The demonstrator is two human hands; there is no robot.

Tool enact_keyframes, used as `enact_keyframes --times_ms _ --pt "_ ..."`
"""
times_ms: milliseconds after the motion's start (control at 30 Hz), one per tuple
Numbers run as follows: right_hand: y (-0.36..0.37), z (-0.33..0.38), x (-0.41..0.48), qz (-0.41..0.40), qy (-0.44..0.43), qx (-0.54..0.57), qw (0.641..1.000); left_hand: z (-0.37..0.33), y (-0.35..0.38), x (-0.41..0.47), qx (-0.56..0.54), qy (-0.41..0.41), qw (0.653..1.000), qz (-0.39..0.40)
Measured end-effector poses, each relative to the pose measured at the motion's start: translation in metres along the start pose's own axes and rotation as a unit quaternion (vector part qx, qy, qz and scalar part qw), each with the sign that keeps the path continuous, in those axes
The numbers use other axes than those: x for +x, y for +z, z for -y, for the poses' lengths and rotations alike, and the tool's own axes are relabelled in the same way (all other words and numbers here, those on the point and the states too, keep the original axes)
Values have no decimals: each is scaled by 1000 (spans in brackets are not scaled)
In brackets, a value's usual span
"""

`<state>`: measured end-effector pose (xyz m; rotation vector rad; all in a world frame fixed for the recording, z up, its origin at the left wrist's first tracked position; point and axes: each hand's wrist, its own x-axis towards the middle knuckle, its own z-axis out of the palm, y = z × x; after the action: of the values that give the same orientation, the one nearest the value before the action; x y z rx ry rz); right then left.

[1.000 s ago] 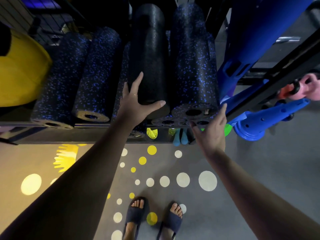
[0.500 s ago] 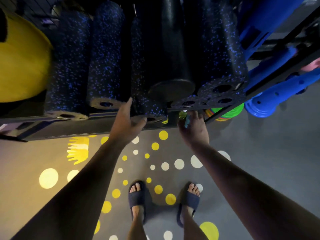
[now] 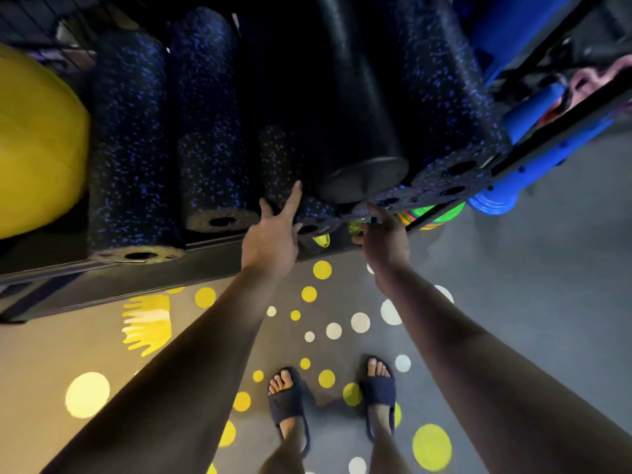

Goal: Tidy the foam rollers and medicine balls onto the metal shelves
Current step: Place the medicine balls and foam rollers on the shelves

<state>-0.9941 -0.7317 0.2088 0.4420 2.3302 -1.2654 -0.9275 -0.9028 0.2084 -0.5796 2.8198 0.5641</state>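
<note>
Several blue-speckled foam rollers (image 3: 208, 148) lie side by side on the metal shelf (image 3: 164, 268), ends facing me. A plain black roller (image 3: 355, 114) rests on top of them, and another speckled roller (image 3: 444, 97) lies to its right. My left hand (image 3: 270, 237) has its fingers spread, the index finger laid on the low speckled roller (image 3: 284, 159) left of the black one. My right hand (image 3: 386, 241) reaches to the roller ends below the black roller; its fingertips are hidden there. A big yellow ball (image 3: 34, 142) sits at the shelf's left end.
Blue plastic equipment (image 3: 496, 200) and a stack of coloured rings (image 3: 431, 217) sit to the right, beside a black frame bar (image 3: 547, 121). The grey floor (image 3: 513, 302) has yellow and white dots. My feet in dark slides (image 3: 287, 398) stand below the shelf.
The view has closed in on the shelf. My left hand has slid off the black roller down to the low speckled one. My right hand has moved left, under the black roller's end.
</note>
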Motion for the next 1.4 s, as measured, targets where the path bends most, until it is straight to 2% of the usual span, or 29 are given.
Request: enact_keyframes --times_ms 333,667,767,867,933,967,1033,1100,1167,1233,1300,1400 --pt "-20 -19 3 -42 30 -1 999 -26 9 22 50 -20 998 -20" --pt "-11 -40 19 4 38 -18 999 -29 6 23 46 -32 998 -10" --pt "0 -40 24 37 11 -43 998 -24 2 18 -5 -29 999 -11" --pt "5 -15 -1 30 -26 -48 998 -5 3 2 -150 -2 988 -45" --pt "8 -7 -15 46 -85 -103 990 11 3 -13 -237 -14 968 -83" --pt "11 -7 -20 50 -139 -149 978 20 3 -21 -257 -29 960 -108" --pt "19 -8 -33 52 -280 -227 931 39 3 -36 -252 -61 949 -178" --pt "31 -10 -42 37 -420 -273 865 57 0 -48 -197 -102 943 -249" --pt "44 -4 -39 27 -517 -296 803 74 -4 -55 -97 -128 941 -297" --pt "53 7 -25 36 -558 -333 759 87 -9 -58 -40 -130 944 -300" --pt "57 18 -1 50 -558 -406 722 94 -16 -57 -40 -125 958 -256" --pt "55 21 32 76 -546 -455 700 99 -22 -44 -1 -112 980 -167"
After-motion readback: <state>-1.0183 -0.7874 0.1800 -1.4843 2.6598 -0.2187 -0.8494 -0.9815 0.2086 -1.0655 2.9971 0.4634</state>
